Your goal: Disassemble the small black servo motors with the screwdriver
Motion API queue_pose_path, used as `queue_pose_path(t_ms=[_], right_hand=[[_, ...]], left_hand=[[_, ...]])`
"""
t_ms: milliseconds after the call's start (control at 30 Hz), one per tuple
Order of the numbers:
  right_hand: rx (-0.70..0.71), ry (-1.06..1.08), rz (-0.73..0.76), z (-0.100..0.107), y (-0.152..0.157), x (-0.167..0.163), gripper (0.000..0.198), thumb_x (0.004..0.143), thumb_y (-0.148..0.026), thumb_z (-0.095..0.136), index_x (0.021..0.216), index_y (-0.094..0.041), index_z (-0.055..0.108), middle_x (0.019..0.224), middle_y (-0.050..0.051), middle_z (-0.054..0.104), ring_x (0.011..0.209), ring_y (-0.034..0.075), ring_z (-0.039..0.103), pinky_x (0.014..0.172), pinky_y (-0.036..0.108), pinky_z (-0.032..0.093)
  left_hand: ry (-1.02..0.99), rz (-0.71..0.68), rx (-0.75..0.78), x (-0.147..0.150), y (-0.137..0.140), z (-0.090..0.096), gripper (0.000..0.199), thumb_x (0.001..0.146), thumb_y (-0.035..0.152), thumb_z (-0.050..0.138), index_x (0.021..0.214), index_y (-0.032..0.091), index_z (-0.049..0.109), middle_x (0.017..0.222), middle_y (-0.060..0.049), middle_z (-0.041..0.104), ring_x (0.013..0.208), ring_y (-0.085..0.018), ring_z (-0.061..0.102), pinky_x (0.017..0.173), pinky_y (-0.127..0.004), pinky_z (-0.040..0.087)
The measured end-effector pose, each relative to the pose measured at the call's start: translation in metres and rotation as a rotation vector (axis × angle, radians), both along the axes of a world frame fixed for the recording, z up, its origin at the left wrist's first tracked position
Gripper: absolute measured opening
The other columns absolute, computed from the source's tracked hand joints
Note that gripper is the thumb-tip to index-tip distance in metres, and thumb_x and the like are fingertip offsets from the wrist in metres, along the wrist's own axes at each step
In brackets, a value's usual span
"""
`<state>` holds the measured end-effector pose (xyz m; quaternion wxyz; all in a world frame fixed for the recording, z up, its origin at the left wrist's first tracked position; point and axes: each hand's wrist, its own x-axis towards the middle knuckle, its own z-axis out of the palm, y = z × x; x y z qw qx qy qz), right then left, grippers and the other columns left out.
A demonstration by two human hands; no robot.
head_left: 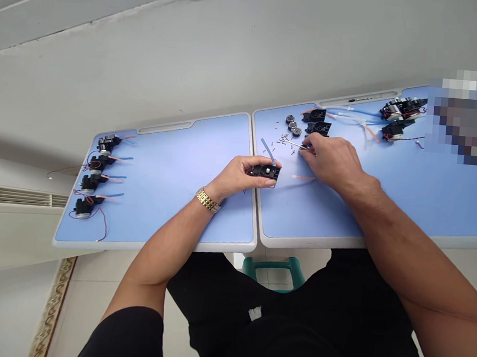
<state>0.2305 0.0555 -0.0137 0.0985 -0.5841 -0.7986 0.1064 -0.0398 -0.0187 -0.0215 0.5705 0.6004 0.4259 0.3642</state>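
Note:
My left hand [241, 174] is closed around a black plastic housing [265, 172] with a small white round part on its face; a blue tube [267, 152] sticks up beside it. Farther right, my right hand [333, 158] pinches a slim silver metal tool [295, 144], whose kind I cannot make out. Its tip reaches a scatter of small screws [283, 140] on the table. Black housing pieces [317, 128] lie just beyond the right hand, which partly hides another. Several round metal-faced parts [293, 125] sit behind the screws.
Several black motor assemblies [92, 181] with tubes and wires line the left table [170, 211]. More assemblies [397, 128] and blue and orange tubes [351, 115] lie on the right table [313, 223]. A gap separates the tables. Below stands a green stool [275, 265]. A blurred patch covers the far right.

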Motion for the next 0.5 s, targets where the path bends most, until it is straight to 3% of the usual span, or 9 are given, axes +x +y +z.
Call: queue_pose_path(t_ms=[333,500], right_hand=[[0.047,0.079,-0.001,-0.004,0.015,-0.013,0.041,0.11,-0.028,0.058,0.141,-0.019,0.083,0.13,0.022,0.087,0.122,0.045,0.081,0.096,0.054,0.06],[0.058,0.213,-0.053,0.004,0.015,0.006,0.037,0.113,-0.035,0.054,0.129,-0.023,0.085,0.117,0.016,0.089,0.109,0.039,0.082,0.097,0.051,0.059]], left_hand=[[-0.052,0.018,-0.034,0.002,0.0,0.0,0.058,0.074,0.051,0.112,0.122,0.023,0.093,0.122,-0.011,0.089,0.098,-0.02,0.08,0.09,-0.034,0.069],[-0.077,0.017,-0.054,0.002,0.0,0.002,0.058,0.073,0.046,0.113,0.121,0.021,0.093,0.114,-0.009,0.088,0.093,-0.018,0.078,0.09,-0.032,0.067]])
